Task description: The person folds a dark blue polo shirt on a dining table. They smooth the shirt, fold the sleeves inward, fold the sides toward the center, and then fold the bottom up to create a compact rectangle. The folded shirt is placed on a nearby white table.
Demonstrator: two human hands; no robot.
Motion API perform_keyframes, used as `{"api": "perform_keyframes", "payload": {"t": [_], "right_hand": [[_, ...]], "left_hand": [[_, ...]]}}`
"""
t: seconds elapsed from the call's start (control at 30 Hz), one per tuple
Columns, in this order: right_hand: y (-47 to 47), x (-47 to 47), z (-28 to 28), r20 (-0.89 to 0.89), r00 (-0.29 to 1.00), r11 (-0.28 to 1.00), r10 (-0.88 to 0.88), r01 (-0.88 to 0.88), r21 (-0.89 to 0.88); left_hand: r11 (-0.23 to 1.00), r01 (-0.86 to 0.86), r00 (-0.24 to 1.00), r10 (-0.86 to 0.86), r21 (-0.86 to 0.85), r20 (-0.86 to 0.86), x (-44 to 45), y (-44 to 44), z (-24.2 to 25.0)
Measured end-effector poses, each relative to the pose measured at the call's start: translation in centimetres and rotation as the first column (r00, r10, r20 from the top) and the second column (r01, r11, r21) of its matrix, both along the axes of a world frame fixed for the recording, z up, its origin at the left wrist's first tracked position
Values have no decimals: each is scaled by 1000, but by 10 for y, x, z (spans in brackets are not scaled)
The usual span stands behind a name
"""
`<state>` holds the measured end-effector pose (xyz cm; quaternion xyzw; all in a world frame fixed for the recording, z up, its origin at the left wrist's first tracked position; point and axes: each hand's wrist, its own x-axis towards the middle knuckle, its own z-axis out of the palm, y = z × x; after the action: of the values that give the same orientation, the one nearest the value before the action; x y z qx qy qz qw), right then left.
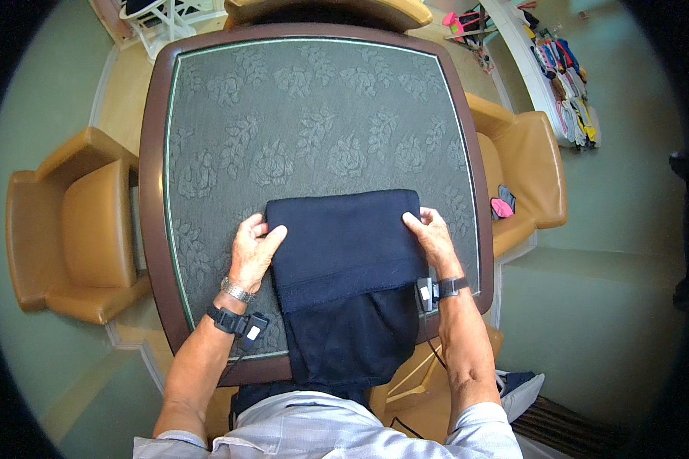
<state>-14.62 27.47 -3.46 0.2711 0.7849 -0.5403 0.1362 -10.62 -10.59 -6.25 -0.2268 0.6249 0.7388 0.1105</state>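
Observation:
A dark navy cloth garment [344, 241] lies partly folded on the near part of a table with a patterned grey-green cloth top [316, 115]. Its upper part is a flat, doubled rectangle; the lower part hangs over the table's near edge towards my lap. My left hand [254, 249] grips the garment's left edge near the upper corner, thumb on top and fingers partly hidden. At the upper right corner my right hand [432, 232] pinches the other edge, thumb on top, fingers beyond the side.
Tan leather armchairs stand left [97, 229] and right [522, 166] of the table, and another chair [333, 11] is at its far side. A pink and grey item [502, 207] rests on the right chair. Folded clothes [571, 92] lie on a white ledge [537, 86]. Cables hang from both wrist devices.

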Motion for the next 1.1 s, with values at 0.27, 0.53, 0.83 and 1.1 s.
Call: {"api": "perform_keyframes", "payload": {"t": [0.27,0.53,0.83,1.1], "right_hand": [[-8,-20,16,-9,1000,974,8,-10,-228],[-23,-143,11,-165,984,992,64,-81,-99],[-62,-186,10,-355,818,536,452,69,841],[-89,-121,-33,-182,620,361,763,-175,916]], "left_hand": [[975,222,974,-221,-14,57,-32,0,16],[971,186,968,-207,-150,-139,-155,-27,15],[558,-113,904,-285,-822,-318,-230,-25,1],[166,19,392,-909,-986,-145,-117,16,-2]]}}
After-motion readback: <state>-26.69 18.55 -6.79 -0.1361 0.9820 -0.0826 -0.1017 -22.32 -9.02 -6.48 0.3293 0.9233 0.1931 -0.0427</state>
